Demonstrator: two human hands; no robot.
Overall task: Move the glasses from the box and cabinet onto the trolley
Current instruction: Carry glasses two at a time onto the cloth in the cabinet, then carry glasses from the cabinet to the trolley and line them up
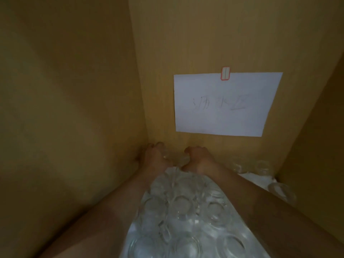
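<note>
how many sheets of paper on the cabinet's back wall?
1. A white sheet of paper hangs on the back wall, right of centre, held by a red-edged clip, above the glasses. Nothing suggests hidden ones.

Blurred glassware, half-seen hands
The left hand (155,155) and right hand (197,161) curl at the cabinet's back, what they grip too blurred to tell; the glasses (181,205) run off the bottom edge; writing on the paper sign (223,105) is unreadable
</note>
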